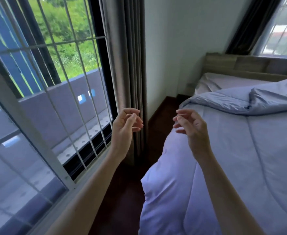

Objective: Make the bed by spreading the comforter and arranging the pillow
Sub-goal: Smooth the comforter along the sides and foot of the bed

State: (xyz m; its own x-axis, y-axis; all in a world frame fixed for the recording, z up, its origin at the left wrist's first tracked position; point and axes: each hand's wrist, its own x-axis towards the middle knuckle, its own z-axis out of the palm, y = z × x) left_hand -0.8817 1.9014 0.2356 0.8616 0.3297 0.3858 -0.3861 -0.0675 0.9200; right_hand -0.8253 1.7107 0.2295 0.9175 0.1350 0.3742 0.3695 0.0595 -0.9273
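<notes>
A pale blue quilted comforter [232, 158] covers the bed on the right and hangs over its near side. Its top part is folded back in a thick roll [258, 102] near the head end. Beyond the fold lies a bare grey sheet or pillow [224, 81] against the wooden headboard [232, 62]; I cannot tell which. My left hand [125, 122] is raised in the air in front of the curtain, fingers loosely curled, holding nothing. My right hand [188, 126] hovers above the comforter's left edge, fingers relaxed and empty.
A large barred window [46, 99] fills the left side, with a grey curtain [127, 56] bunched beside it. A narrow strip of dark wooden floor [127, 192] runs between window wall and bed. A second window [285, 31] with a dark curtain is behind the headboard.
</notes>
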